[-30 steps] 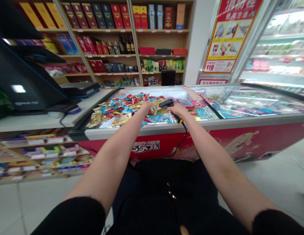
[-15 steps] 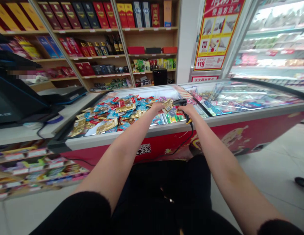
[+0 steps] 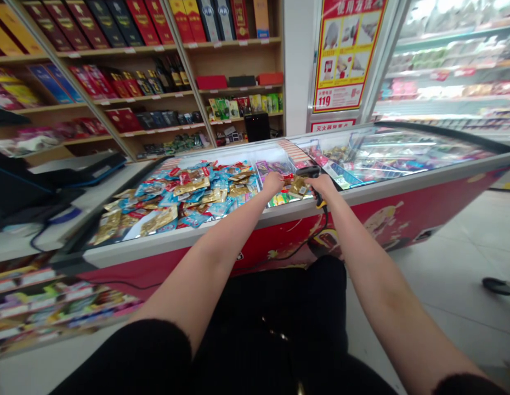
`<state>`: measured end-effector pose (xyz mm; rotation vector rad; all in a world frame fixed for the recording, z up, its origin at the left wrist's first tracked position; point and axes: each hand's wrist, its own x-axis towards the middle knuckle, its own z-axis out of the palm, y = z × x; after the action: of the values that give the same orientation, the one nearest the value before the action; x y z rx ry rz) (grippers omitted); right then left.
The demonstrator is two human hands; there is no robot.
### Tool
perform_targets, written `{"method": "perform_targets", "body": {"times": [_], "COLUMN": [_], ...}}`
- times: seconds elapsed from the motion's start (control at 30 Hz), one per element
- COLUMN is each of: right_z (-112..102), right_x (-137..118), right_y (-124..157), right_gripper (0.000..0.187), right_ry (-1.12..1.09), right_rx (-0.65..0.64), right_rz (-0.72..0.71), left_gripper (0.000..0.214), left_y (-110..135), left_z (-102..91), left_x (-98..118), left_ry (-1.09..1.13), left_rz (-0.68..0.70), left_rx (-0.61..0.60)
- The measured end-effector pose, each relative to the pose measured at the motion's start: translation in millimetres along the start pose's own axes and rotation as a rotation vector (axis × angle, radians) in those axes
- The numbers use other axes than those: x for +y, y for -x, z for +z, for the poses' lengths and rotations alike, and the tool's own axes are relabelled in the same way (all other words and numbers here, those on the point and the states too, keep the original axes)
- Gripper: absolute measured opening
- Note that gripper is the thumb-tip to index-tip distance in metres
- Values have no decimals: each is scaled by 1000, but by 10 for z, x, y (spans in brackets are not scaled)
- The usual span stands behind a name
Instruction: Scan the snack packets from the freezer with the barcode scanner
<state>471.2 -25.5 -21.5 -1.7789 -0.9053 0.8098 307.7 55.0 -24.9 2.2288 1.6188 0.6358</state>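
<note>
My right hand (image 3: 323,184) is closed around the handle of a black-and-yellow barcode scanner (image 3: 307,171), its head pointing left above the chest freezer. My left hand (image 3: 273,183) is closed at the red end of a gold snack packet (image 3: 298,187), which lies between both hands just beneath the scanner head. The right fingertips come close to the packet's right edge; whether they touch it I cannot tell. To the left, a heap of blue, gold and red packets (image 3: 193,189) covers the freezer's glass top. From the scanner a black cable (image 3: 306,241) hangs down the freezer's front.
The red chest freezer (image 3: 386,219) stands across in front of me, with purple packages (image 3: 273,167) inside. At left is a counter (image 3: 86,200) with a dark machine (image 3: 20,186). Shelves of boxes (image 3: 234,49) line the back; a wheel (image 3: 498,285) stands on the floor at right.
The gold packet has moved right, closer to my right hand and under the scanner. My view has turned slightly right, so the freezer and shelves sit further left.
</note>
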Motion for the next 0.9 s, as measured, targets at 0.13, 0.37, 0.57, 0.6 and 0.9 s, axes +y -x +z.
{"method": "perform_targets", "body": {"times": [0.13, 0.37, 0.57, 0.6, 0.9], "right_z": [71, 299, 620, 679, 1156], "right_x": [31, -94, -265, -297, -505], "right_y": [-21, 99, 274, 308, 596], "right_gripper": [12, 19, 23, 23, 18], "right_ry": [-5, 32, 78, 72, 103], "right_rx": [-17, -77, -137, -145, -232], "right_rz": [5, -11, -52, -55, -69], "left_gripper": [40, 52, 54, 54, 49], "left_y": [28, 30, 77, 96, 294], "left_z": [-161, -614, -788, -800, -862], "left_x": [-264, -883, -1239, -1252, -1228], "left_ry": [-117, -386, -466, -477, -389], "left_rz": [-26, -125, -94, -86, -135], "left_rx": [102, 266, -18, -27, 5]}}
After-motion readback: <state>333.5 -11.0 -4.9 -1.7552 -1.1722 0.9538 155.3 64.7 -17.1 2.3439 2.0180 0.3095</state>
